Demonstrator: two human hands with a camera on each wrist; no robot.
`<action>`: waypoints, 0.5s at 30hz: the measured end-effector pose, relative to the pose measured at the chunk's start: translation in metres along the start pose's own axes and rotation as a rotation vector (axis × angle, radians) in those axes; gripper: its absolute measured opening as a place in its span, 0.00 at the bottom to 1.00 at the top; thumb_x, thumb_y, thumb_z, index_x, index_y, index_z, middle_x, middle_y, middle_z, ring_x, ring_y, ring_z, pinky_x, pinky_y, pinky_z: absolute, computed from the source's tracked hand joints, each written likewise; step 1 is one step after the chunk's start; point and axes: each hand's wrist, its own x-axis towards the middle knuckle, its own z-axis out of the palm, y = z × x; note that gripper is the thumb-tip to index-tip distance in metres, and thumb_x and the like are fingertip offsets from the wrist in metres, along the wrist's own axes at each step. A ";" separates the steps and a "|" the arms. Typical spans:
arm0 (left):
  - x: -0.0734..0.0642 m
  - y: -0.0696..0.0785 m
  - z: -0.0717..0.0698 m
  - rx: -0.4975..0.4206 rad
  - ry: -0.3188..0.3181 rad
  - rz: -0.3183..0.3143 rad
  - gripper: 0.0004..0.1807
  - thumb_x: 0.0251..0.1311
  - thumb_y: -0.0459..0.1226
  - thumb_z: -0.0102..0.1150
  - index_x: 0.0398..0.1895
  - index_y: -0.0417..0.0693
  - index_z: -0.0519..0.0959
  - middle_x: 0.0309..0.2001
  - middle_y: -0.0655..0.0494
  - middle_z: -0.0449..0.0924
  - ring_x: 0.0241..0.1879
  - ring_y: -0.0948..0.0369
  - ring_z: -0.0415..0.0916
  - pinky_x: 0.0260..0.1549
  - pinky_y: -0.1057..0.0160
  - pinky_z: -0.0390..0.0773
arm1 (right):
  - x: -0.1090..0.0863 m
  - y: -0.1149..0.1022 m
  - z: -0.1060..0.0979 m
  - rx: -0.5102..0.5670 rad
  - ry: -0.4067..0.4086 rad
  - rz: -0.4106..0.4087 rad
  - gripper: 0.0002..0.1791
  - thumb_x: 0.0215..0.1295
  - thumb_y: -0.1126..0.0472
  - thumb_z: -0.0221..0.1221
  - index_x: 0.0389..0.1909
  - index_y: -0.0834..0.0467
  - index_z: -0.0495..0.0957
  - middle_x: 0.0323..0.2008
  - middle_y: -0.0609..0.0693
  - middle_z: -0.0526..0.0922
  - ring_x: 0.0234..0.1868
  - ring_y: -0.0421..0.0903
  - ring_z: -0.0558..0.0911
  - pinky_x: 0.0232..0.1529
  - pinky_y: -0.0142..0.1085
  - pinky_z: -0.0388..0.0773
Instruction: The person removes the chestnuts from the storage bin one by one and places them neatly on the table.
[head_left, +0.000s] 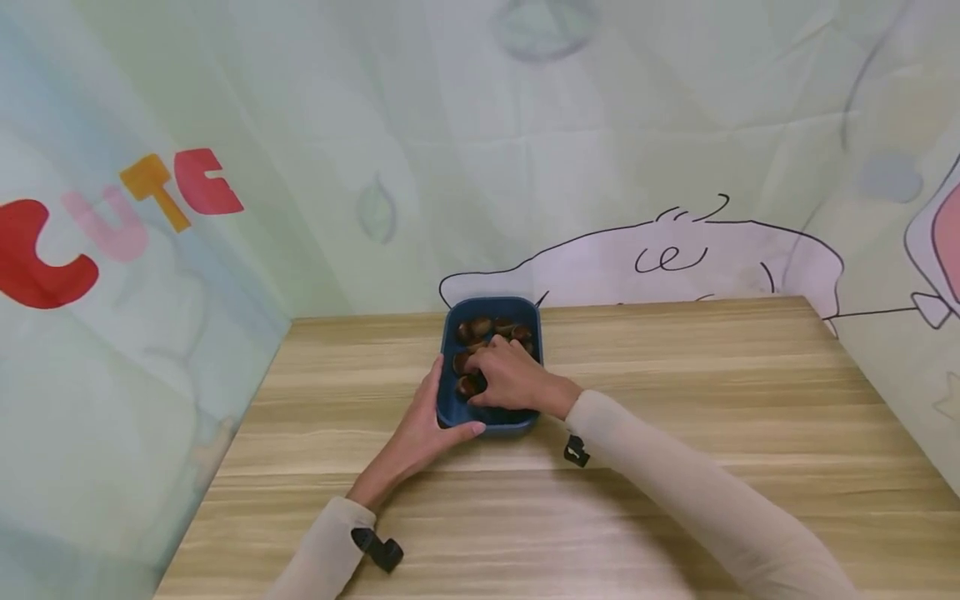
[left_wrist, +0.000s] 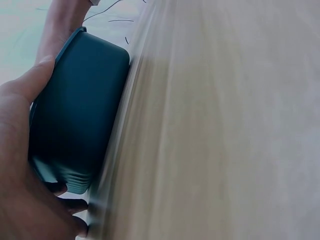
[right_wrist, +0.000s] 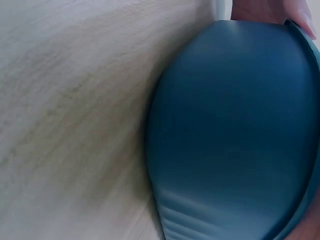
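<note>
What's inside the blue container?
Brown, chestnut-like nuts show in the blue container, at its far end and left side. The right hand covers part of the middle; whatever lies beneath is hidden.

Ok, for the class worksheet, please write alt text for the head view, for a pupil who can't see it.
A person's right hand reaches into a blue tray of brown, chestnut-like nuts, while the left hand touches its near left corner. The tray stands on a wood-grain table before a cartoon-printed backdrop.
</note>
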 end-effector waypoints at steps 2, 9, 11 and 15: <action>0.000 0.001 0.001 -0.008 0.005 0.003 0.68 0.66 0.53 0.77 0.93 0.56 0.35 0.91 0.46 0.38 0.88 0.41 0.41 0.80 0.29 0.50 | -0.001 0.000 0.000 -0.012 0.004 -0.007 0.23 0.67 0.46 0.78 0.58 0.53 0.89 0.50 0.47 0.91 0.48 0.48 0.75 0.50 0.45 0.73; -0.001 0.002 0.002 -0.029 0.009 -0.001 0.68 0.66 0.53 0.77 0.93 0.57 0.35 0.91 0.45 0.39 0.88 0.41 0.42 0.80 0.28 0.51 | -0.002 -0.004 0.001 -0.066 0.044 -0.016 0.18 0.65 0.45 0.79 0.49 0.49 0.91 0.43 0.45 0.89 0.47 0.49 0.76 0.48 0.46 0.73; -0.001 0.001 0.002 -0.033 0.012 -0.003 0.67 0.66 0.53 0.77 0.93 0.58 0.35 0.91 0.45 0.39 0.88 0.41 0.42 0.80 0.28 0.50 | -0.001 -0.006 0.003 -0.081 0.053 -0.011 0.18 0.65 0.45 0.79 0.49 0.49 0.91 0.44 0.45 0.89 0.48 0.50 0.76 0.49 0.47 0.73; -0.002 0.000 0.003 -0.043 0.018 -0.009 0.67 0.66 0.52 0.77 0.93 0.60 0.35 0.91 0.46 0.38 0.88 0.41 0.41 0.80 0.28 0.50 | 0.002 -0.007 0.009 -0.112 0.058 0.003 0.16 0.66 0.44 0.78 0.47 0.48 0.90 0.44 0.45 0.89 0.48 0.50 0.76 0.52 0.47 0.74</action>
